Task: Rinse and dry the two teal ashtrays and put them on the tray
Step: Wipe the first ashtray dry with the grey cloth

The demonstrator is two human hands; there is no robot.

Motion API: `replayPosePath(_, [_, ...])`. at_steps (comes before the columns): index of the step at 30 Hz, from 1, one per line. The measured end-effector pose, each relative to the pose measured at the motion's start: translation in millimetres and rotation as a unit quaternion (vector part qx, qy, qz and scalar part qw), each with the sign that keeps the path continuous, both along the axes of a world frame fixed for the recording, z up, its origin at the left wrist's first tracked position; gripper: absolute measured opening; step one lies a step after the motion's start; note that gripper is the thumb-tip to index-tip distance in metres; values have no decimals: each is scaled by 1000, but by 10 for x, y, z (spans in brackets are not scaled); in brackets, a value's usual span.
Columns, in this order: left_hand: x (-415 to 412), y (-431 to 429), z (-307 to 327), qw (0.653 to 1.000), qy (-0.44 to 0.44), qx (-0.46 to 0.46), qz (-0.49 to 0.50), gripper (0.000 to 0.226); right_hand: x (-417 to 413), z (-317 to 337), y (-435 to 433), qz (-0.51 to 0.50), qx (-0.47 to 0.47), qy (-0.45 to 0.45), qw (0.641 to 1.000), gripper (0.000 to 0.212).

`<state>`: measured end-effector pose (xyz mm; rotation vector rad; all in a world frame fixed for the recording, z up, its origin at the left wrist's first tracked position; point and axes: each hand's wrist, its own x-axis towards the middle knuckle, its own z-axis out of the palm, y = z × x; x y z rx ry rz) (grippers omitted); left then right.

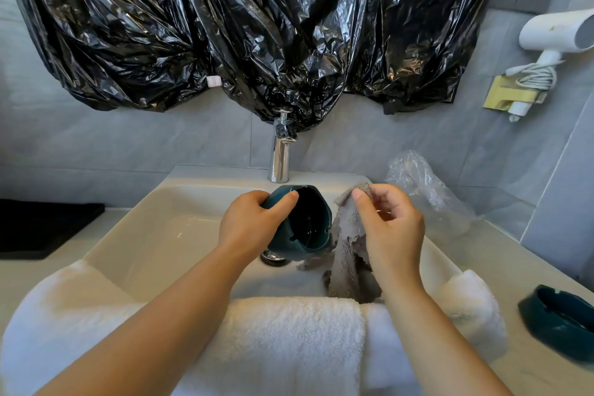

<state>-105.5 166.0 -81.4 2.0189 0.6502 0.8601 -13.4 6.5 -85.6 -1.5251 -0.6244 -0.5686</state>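
Now drying looks set to begin: the left hand (247,225) grips one teal ashtray (305,225) over the sink (154,219), the right hand (390,228) pinches a grey cloth (345,254). Next, the cloth probably needs pressing into the bowl.

The left half of the sink (154,222) is open for a hand. At its back edge the faucet (280,154) stands in the middle, black plastic (257,26) hanging low over it. A white towel (283,331) covers the front edge. A clear bag (424,183) and a teal ashtray (559,321) occupy the right side of the counter (488,262).
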Motion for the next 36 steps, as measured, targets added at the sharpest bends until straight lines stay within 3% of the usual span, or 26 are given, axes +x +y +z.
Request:
replayPosePath(2, [5, -33, 17, 999, -21, -18, -26, 41, -1, -12, 39, -16, -30, -38, 999, 7])
replayPosePath(7, [10, -101, 18, 995, -36, -46, -80, 40, -57, -50, 138, 26, -127, -40, 991, 4])
replayPosePath(13, [26, -77, 20, 997, -38, -53, -45, 42, -117, -78, 156, 105, -221, -58, 968, 38])
replayPosePath(16, [27, -63, 20, 997, -41, -59, -38, 43, -99, -61, 141, 45, -232, -94, 967, 40])
replayPosePath(18, [25, -62, 13, 997, -43, -59, -40, 41, -65, -66, 94, 12, -236, -34, 971, 45])
replayPosePath(20, [26, -61, 7, 997, -42, -58, -42, 39, -39, -96, 66, 24, -257, 90, 962, 56])
replayPosePath(22, [29, -56, 3, 997, -37, -58, -39, 38, -17, -126, 70, 25, -266, 133, 954, 55])
replayPosePath(29, [55, -45, -11, 996, -24, -67, -49, 41, -53, -41, 89, 50, -138, 42, 988, 7])
replayPosePath(30, [64, -38, -18, 996, -23, -70, -49, 43, -60, -37, 75, 72, -140, 40, 987, 7])
replayPosePath(33, [78, 21, -41, 997, -17, -65, -25, 49, -89, -60, 59, 131, -217, 21, 967, 34])
replayPosePath(36, [69, 86, -53, 996, -28, -81, 18, 59, -138, -77, 101, 120, -280, -53, 951, 52])
